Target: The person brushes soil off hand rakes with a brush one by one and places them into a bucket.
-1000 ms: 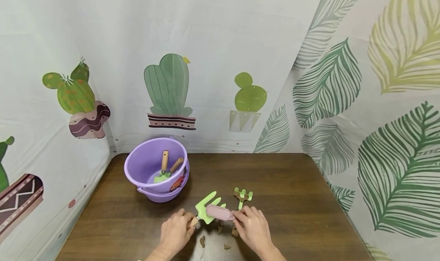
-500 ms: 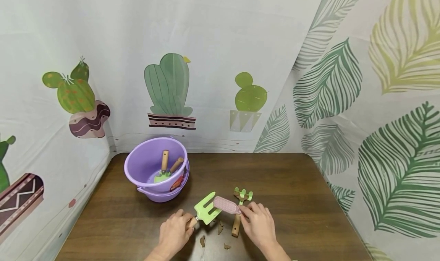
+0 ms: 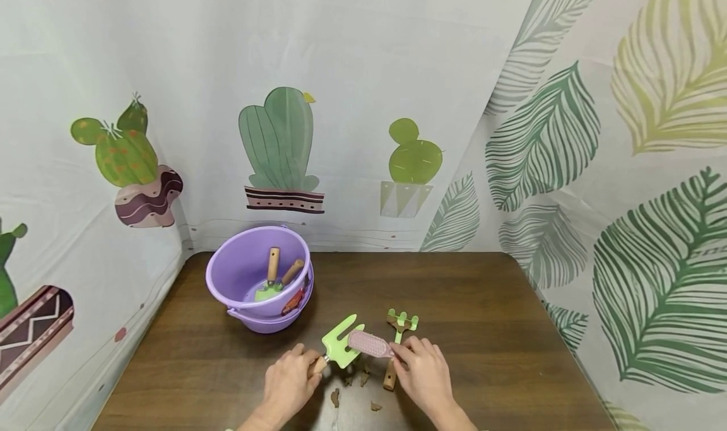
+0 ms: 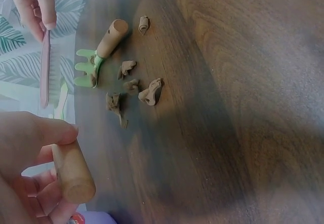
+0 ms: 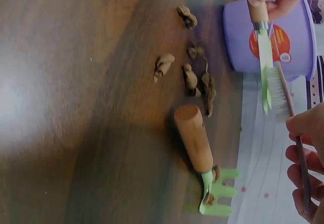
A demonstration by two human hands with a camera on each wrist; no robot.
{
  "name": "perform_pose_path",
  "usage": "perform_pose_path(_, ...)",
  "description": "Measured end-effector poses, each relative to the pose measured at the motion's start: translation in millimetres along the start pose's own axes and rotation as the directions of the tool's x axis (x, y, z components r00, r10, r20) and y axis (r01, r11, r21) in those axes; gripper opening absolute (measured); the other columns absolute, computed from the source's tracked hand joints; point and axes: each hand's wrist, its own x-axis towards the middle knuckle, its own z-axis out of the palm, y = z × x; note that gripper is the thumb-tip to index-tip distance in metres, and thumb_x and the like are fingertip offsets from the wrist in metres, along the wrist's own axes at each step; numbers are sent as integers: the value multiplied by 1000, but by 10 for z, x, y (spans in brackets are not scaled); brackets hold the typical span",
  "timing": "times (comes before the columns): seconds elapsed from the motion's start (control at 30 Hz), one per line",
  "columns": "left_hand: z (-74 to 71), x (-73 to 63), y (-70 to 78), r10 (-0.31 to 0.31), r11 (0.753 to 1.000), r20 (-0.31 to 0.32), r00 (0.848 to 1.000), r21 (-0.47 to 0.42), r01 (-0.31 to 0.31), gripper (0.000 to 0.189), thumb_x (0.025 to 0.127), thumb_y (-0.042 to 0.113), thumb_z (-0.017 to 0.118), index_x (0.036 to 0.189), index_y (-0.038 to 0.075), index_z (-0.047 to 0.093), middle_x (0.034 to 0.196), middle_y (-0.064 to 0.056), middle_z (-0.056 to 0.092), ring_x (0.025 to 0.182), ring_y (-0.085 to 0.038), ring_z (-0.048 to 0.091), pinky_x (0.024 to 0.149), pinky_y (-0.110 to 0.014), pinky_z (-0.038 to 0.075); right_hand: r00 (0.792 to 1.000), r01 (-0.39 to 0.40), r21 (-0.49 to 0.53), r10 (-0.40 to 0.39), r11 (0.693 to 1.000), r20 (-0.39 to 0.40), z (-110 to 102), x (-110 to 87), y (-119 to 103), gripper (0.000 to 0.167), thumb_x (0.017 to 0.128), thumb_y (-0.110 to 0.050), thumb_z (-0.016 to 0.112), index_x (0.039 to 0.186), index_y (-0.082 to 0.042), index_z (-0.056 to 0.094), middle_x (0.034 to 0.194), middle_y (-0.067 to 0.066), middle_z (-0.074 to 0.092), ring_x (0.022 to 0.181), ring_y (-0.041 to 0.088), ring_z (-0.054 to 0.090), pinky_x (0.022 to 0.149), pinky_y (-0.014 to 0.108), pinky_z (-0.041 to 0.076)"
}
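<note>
My left hand [image 3: 288, 380] grips the wooden handle [image 4: 73, 173] of a green garden fork [image 3: 339, 342], its tines pointing away and to the right above the table. In my right hand [image 3: 423, 374] is a pink brush [image 3: 368, 343] with white bristles [image 5: 277, 89], pinched by its handle. The right wrist view has the bristles against the fork's green metal. A small green rake [image 3: 402, 322] with a wooden handle [image 5: 195, 138] lies on the table beside the right hand, brown bits on its tines. Several brown clumps [image 4: 150, 92] lie on the table below the fork.
A purple bucket [image 3: 227, 273] stands at the back left of the dark wooden table [image 3: 454, 292]. Inside it are green tools with wooden handles [image 3: 273, 264]. A printed cactus-and-leaf curtain [image 3: 352, 103] hangs behind the table.
The brush shifts right, then back left over the fork's tines. Another small brown clump shows below the fork. The left hand keeps its grip with little movement.
</note>
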Motion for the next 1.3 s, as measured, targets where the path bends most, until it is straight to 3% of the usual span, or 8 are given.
perform_pose_path(0.23, -5, -17, -28, -2, 1000, 6, 1000, 11, 2, 28, 59, 27, 81, 83, 23, 67, 68, 9, 44, 60, -13, 53, 42, -29, 37, 998, -60, -29, 60, 998, -1, -22, -3, 114, 26, 61, -20, 79, 86, -21, 73, 74, -10, 56, 65, 9, 50, 57, 27, 41)
perform_pose_path(0.67, 14, -25, -57, 3, 1000, -2, 1000, 7, -3, 29, 59, 26, 81, 83, 22, 66, 69, 8, 46, 61, -17, 56, 43, -31, 38, 990, -139, 18, 139, 990, 20, -34, -25, 165, 28, 61, -18, 78, 88, -22, 73, 74, -13, 58, 66, 8, 51, 57, 27, 40)
perform_pose_path(1.3, -34, -15, -81, -11, 1000, 9, 1000, 9, 11, 28, 60, 24, 79, 83, 20, 64, 71, 7, 48, 60, -18, 56, 44, -33, 41, 983, -181, 19, 181, 983, 13, -58, -87, 226, 29, 60, -17, 79, 87, -21, 72, 73, -12, 58, 63, 8, 51, 54, 27, 40)
